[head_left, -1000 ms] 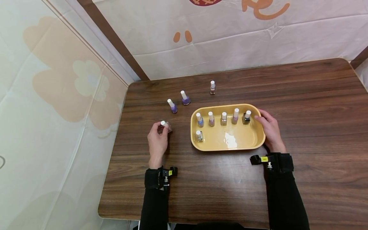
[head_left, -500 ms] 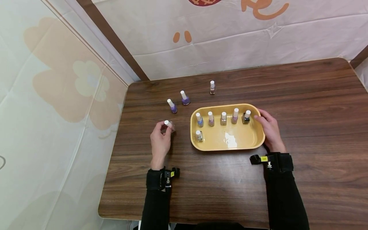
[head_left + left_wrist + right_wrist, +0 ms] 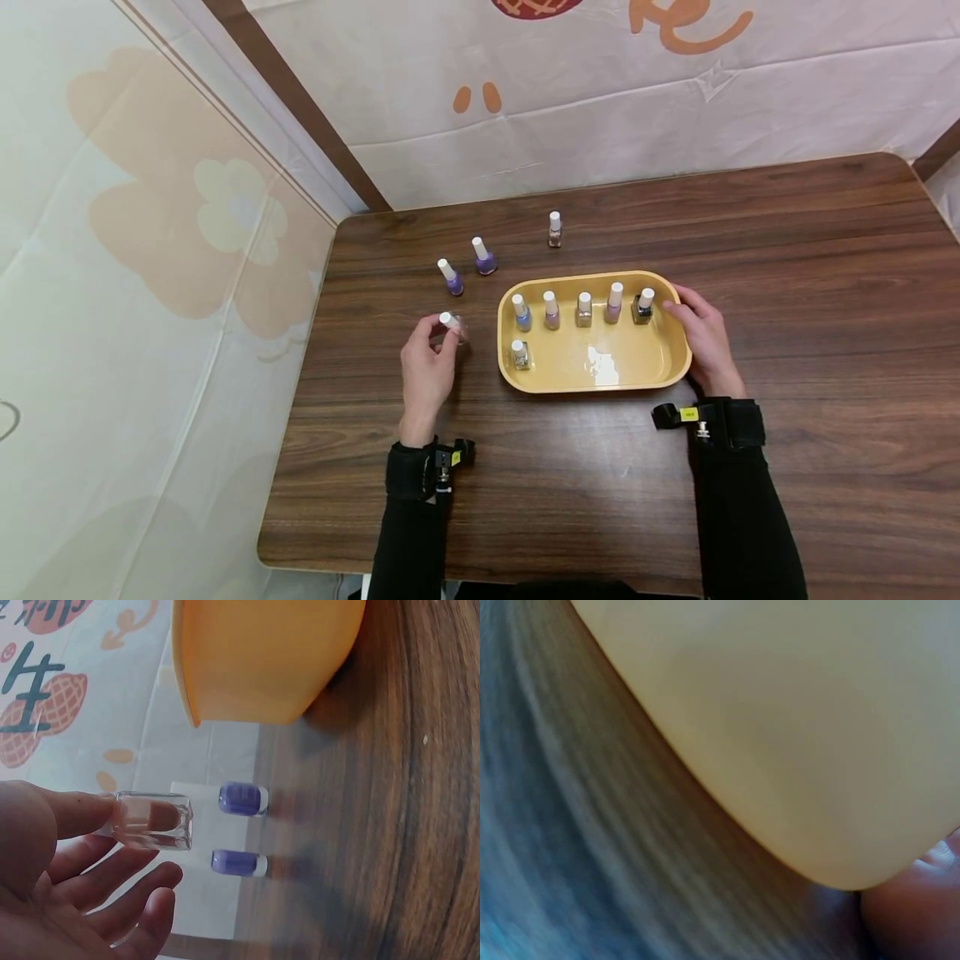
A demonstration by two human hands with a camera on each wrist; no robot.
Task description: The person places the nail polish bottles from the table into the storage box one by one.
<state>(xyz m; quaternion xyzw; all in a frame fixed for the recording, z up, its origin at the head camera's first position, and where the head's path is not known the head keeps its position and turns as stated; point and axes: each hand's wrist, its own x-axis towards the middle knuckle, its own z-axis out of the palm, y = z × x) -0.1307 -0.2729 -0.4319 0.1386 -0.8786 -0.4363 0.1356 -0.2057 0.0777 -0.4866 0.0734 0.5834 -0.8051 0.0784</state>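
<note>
Between thumb and fingers, my left hand [image 3: 427, 367] pinches a nail polish bottle [image 3: 154, 820] of clear glass with pinkish contents and a white cap. It is left of the yellow tray [image 3: 570, 379], above the tabletop in the left wrist view. My right hand [image 3: 707, 342] grips the tray's right end, thumb at the rim. Inside the tray, a back row of several white-capped polish bottles runs from a blue one [image 3: 522, 313] to a dark one [image 3: 642, 307]. A glittery clear bottle [image 3: 520, 356] stands at the front left.
Two purple polish bottles [image 3: 452, 278] [image 3: 486, 257] stand on the wooden table [image 3: 585, 492] behind my left hand. A small brownish bottle [image 3: 555, 231] is behind the tray. A printed cloth [image 3: 600, 125] hangs along the table's back edge, with another sheet at the left.
My left hand has moved a little to the right, toward the tray, carrying the nail polish bottle. My right hand and the tray have stayed in place.
</note>
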